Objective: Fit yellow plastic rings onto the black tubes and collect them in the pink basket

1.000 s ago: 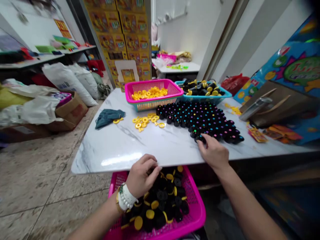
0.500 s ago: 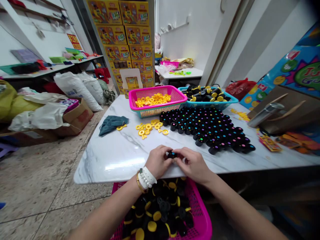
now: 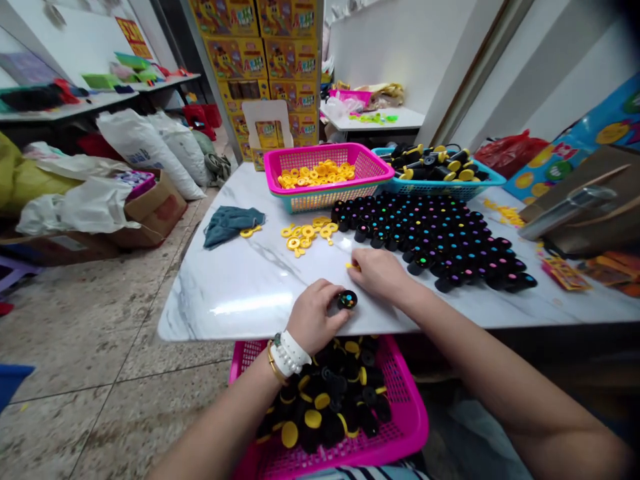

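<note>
My left hand (image 3: pixel 315 315) is closed around a small black round cup-like piece (image 3: pixel 347 299), with coloured bits showing in its top, near the table's front edge. To its right and farther back, my right hand (image 3: pixel 379 272) pinches a small yellow plastic piece (image 3: pixel 349 265) whose tip alone shows; the fingers hide the rest. Loose yellow ring-ended pieces (image 3: pixel 305 235) lie beyond my hands. Right of them stand many black cylinders (image 3: pixel 440 233) in close rows, with coloured dots on top.
A pink basket (image 3: pixel 327 153) of yellow pieces and a blue basket (image 3: pixel 445 189) of black-and-yellow parts stand at the back. A pink basket (image 3: pixel 413 407) of black parts sits below the table edge. A teal cloth (image 3: pixel 231 223) lies left; a paper bag (image 3: pixel 595 200) stands right.
Both hands were together at the black piece. My right hand has moved away, forward and right, and now has a yellow piece in its fingers. The view has shifted somewhat.
</note>
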Demonstrator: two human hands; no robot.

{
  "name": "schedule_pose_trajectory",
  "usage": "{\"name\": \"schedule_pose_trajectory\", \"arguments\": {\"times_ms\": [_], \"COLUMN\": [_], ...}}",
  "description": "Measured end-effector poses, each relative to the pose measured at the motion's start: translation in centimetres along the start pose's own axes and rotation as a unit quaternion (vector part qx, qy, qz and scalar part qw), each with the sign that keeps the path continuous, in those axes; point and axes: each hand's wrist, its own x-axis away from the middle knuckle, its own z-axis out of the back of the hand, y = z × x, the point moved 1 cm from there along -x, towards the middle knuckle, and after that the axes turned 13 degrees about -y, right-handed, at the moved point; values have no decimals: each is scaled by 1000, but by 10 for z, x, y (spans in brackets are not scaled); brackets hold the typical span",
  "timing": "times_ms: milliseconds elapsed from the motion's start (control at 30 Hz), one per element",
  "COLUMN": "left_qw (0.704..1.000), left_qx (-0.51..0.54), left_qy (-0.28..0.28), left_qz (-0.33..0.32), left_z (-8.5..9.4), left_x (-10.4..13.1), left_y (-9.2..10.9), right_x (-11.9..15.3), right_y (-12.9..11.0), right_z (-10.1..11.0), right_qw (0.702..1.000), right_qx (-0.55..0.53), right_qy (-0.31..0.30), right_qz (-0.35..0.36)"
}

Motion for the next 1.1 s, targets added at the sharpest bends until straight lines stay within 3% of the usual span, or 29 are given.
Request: {"name": "schedule_pose_trajectory", "arguments": {"times_ms": [67,133,200,267,333,500,633,767,867,933,1000,1100], "left_qw": [1000,1000,1000,1000,1000,999,998,977,928,908,922,969], "left_qx": [4,2,-1,-6,-10,-28,-3,161,325,373,346,223], "left_qy": [-4,-11,-13,-12,-17,-38,-64,-121,-116,-107,-81,0], "left_qz": [-7,-10,-11,-11,-11,-5,4,66,136,158,153,110], "left_z": [-1,-1,-2,-3,-4,-3,8,11,4,-3,-8,-13], "left_x": [2,2,2,1,1,0,1,1,-1,-1,2,10], "left_y": [1,1,1,1,2,3,10,15,16,17,19,22], "right_x": [30,53,66,69,66,60,62,63,64,64,65,66], "right_y": [4,8,8,4,-4,-24,-28,-26,-26,-27,-27,-26], "right_z": [-2,-3,-6,-11,-18,-29,-32,-31,-30,-31,-32,-33], "right_qw": [999,971,891,818,791,805,814,812,831,841,840,829], "right_qx": [-36,-233,-451,-574,-610,-589,-578,-582,-555,-540,-540,-558], "right_qy": [5,6,-11,-34,-41,3,21,-4,0,18,29,39], "right_qz": [15,45,43,12,-17,-64,-51,-36,-35,-34,-30,-18]}}
